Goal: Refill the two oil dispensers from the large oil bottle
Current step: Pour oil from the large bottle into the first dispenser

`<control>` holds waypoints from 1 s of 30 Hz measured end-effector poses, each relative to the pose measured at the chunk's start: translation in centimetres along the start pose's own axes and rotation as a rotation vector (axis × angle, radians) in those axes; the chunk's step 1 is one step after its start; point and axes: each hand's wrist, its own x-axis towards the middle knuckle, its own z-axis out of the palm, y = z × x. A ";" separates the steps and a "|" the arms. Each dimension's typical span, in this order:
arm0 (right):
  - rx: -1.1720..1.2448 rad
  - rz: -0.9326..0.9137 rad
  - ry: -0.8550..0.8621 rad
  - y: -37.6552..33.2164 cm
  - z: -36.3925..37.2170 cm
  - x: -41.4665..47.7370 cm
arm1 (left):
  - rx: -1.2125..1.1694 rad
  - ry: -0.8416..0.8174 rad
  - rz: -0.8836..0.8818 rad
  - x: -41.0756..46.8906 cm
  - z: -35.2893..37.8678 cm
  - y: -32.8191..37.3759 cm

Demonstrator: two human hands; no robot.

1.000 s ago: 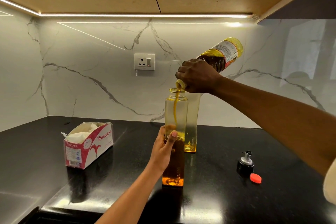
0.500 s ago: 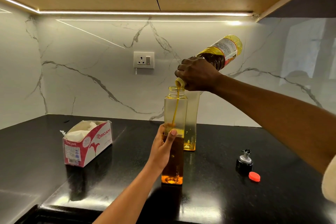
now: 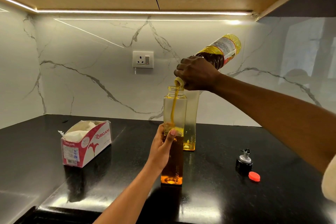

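Head view: right hand [image 3: 197,73] fingers clamped round neck of 1 tilted large yellow plastic oil bottle [image 3: 221,51], pouring into front square clear dispenser [image 3: 180,111], about half full, left hand [image 3: 162,146] fingers curled round it. Rear square clear dispenser [image 3: 191,114] just behind, nearly empty. 1 black spout cap [image 3: 244,160], 1 red cap [image 3: 254,176] on black counter [image 3: 218,196].

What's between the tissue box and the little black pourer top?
In the head view, the front oil dispenser stands there, gripped by the left hand, with the second dispenser just behind.
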 end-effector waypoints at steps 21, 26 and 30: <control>0.011 0.012 -0.008 0.0 0.1 0.0 | -0.063 -0.005 -0.020 -0.1 0.0 0.2; 0.023 0.027 -0.002 0.0 0.3 -0.1 | -0.075 -0.007 -0.030 -0.1 0.0 0.3; 0.022 0.023 -0.002 0.0 0.4 0.0 | -0.070 -0.006 -0.028 -0.1 0.0 0.2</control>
